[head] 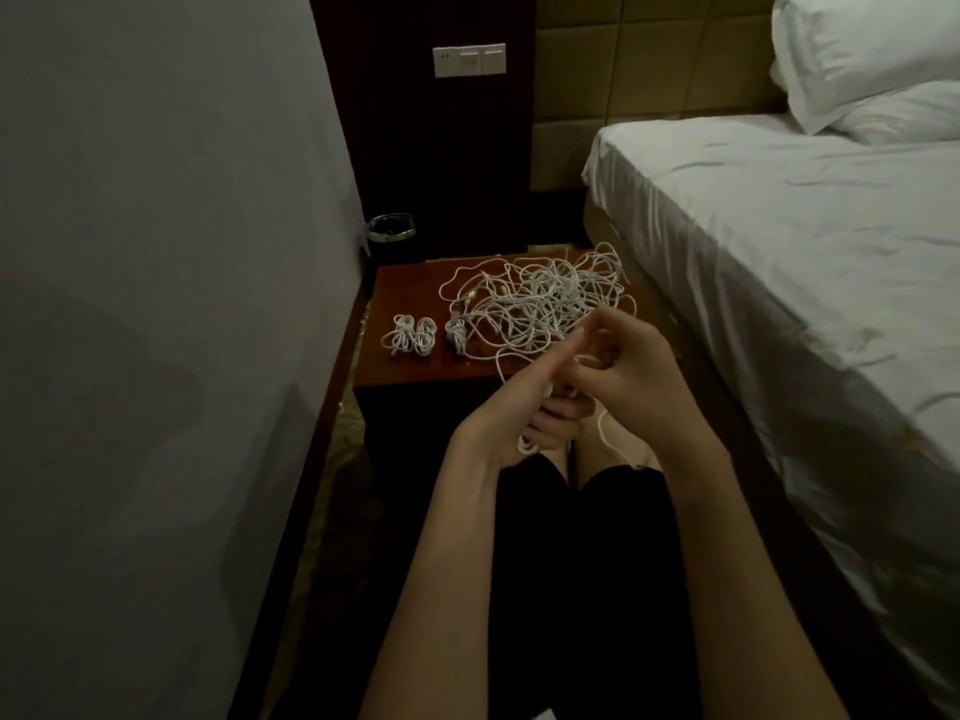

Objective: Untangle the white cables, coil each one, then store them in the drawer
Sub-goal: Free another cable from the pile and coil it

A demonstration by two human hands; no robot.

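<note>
Both hands meet above the lap: the left hand [519,407] grips a small coil of white cable [527,445], and the right hand [621,366] pinches its strand. From the hands that strand runs away to the tangled cable pile [540,298] on the nightstand [410,288] just beyond. Two finished coils [410,336] lie beyond the left hand.

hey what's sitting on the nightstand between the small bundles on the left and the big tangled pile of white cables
Another small coiled bundle, lying right at the left edge of the tangled pile, with bare wood of the nightstand between it and the left bundles. Seen in the head view.
</note>
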